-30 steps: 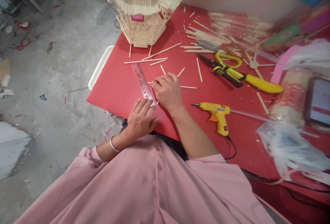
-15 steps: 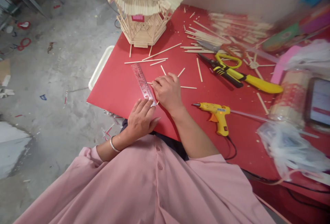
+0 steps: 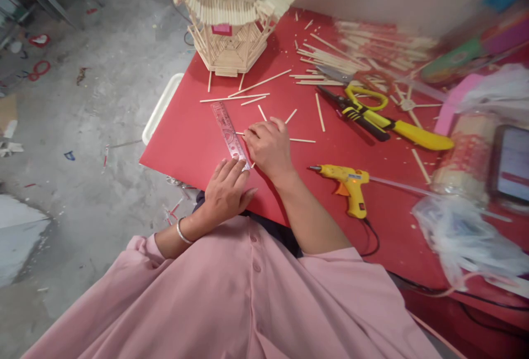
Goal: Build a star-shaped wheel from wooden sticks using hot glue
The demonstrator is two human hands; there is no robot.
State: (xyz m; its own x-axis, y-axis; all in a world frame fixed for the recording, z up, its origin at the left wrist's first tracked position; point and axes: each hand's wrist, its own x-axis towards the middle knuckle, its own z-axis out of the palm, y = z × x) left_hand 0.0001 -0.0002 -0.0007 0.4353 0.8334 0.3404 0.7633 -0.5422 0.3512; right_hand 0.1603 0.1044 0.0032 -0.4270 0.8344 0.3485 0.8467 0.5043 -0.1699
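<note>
A clear plastic ruler (image 3: 227, 130) lies slantwise on the red tabletop. My left hand (image 3: 226, 188) rests flat with its fingertips on the ruler's near end, fingers stretched out. Beside the ruler's right edge, my right hand (image 3: 269, 147) is curled low over the table, and whatever its fingers pinch is hidden beneath them. Short wooden sticks poke out around that hand, among them one stick (image 3: 302, 140) to its right and another stick (image 3: 291, 116) above it. Longer sticks (image 3: 234, 97) lie just beyond the ruler.
A model pavilion of sticks (image 3: 230, 45) stands at the back. To the right are a yellow glue gun (image 3: 351, 183) with a cord, yellow-handled cutters (image 3: 372, 119), scissors (image 3: 366, 94), a pile of sticks (image 3: 330, 59), a plastic bag (image 3: 467, 238) and a phone (image 3: 512, 161).
</note>
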